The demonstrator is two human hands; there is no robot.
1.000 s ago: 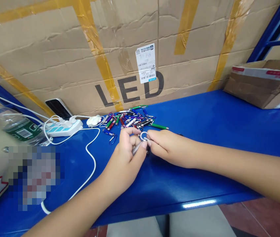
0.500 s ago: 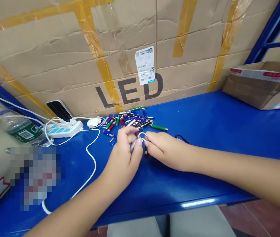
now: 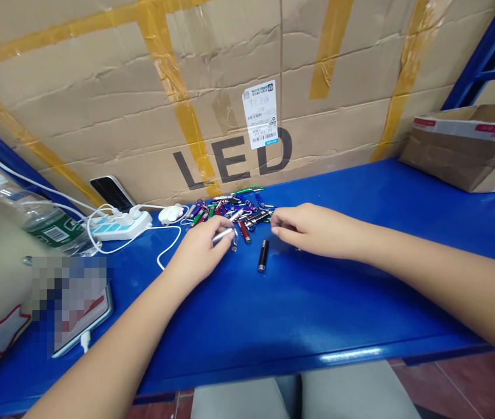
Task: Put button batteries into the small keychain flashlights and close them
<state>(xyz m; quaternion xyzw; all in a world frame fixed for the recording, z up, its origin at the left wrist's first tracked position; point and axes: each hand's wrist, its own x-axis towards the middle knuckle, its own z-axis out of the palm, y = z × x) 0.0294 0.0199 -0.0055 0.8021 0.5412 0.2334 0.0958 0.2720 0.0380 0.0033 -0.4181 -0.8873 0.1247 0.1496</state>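
My left hand [image 3: 206, 241] is closed on a small silver keychain flashlight [image 3: 222, 235], and a curved metal clip [image 3: 236, 237] hangs at its end by my fingertips. My right hand [image 3: 297, 228] is at the right edge of a pile of keychain flashlights [image 3: 216, 210], its thumb and forefinger apart. Its other fingers are partly hidden, and I see nothing held in it. On the blue table between my hands lies a black flashlight [image 3: 264, 256]. A red one [image 3: 244, 231] sticks out of the pile close to my left fingertips.
A large taped carton [image 3: 142, 128] stands behind the table [image 3: 317, 308]. At left are a power strip [image 3: 120, 226] with white cables, a plastic bottle [image 3: 50, 227], a dark phone [image 3: 110, 192] and a partly blurred phone [image 3: 85, 326]. An open cardboard box [image 3: 457, 154] sits at right.
My hands have parted. The left has moved left with the silver flashlight; the right has let go of its clip and moved up to the pile's right side. The black flashlight is uncovered.
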